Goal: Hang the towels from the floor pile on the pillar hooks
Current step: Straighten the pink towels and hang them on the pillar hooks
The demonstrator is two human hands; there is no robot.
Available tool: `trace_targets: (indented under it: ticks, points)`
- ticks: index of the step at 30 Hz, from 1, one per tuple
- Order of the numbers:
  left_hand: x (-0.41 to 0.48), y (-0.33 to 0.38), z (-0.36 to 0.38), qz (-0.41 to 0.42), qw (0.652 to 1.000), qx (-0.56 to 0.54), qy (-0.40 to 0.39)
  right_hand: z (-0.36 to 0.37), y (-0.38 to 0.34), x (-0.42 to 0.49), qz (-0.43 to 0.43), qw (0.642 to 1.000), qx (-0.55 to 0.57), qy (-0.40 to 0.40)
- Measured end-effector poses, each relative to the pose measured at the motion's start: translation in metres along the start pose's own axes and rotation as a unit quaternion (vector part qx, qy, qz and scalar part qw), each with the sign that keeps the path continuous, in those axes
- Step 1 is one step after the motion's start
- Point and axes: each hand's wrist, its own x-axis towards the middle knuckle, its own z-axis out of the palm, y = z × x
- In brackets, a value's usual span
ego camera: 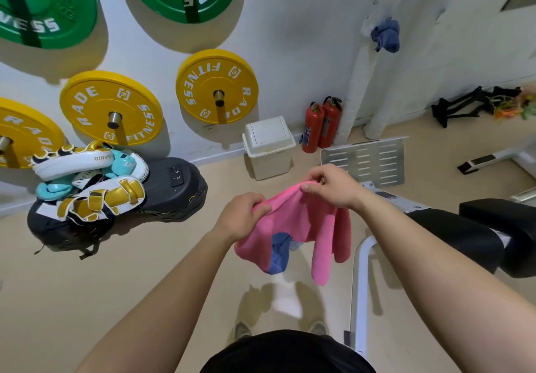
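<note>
Under the pink towel (301,221) a blue towel (280,252) peeks out, mostly covered, so how it is gripped cannot be told. The left hand (242,217) has its fingertips buried in pink folds. Below, a white towel (285,300) on the floor is a blur, and both shoes (242,330) are smeared and half hidden by the dark shirt. Far right, the blue cloth (387,36) on the pillar hides whatever holds it. Far left, the green plates (43,9) run off the top edge, the nearest yellow plate (23,134) off the left edge.
</note>
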Motion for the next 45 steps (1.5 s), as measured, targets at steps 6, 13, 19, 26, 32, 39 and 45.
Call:
trace_targets:
  ticks: [6, 13, 19, 26, 32, 39, 45]
  points:
    - [-0.011, -0.027, 0.000, -0.032, 0.999, 0.005, 0.008, -0.009, 0.015, 0.006, 0.046, 0.995, -0.033, 0.084]
    - [-0.016, -0.057, -0.025, -0.087, 0.995, 0.029, 0.026, -0.012, 0.041, 0.009, 0.107, 0.986, -0.073, 0.103]
    - [-0.013, -0.054, -0.038, -0.098, 0.990, -0.015, 0.102, -0.004, 0.041, 0.010, 0.131, 0.981, -0.046, 0.136]
    - [0.015, 0.040, -0.003, -0.004, 0.987, -0.156, 0.031, 0.038, -0.014, 0.016, -0.001, 0.998, 0.055, -0.004]
    - [0.025, 0.030, -0.003, -0.008, 0.990, -0.126, 0.064, 0.048, -0.004, 0.021, 0.013, 0.997, 0.068, 0.033]
    - [0.029, 0.008, -0.037, -0.001, 0.995, -0.079, 0.065, 0.055, 0.033, 0.018, 0.057, 0.996, 0.062, -0.036]
    - [0.037, -0.020, -0.062, -0.041, 0.997, -0.022, 0.067, 0.043, 0.063, 0.013, 0.096, 0.994, 0.009, -0.048]
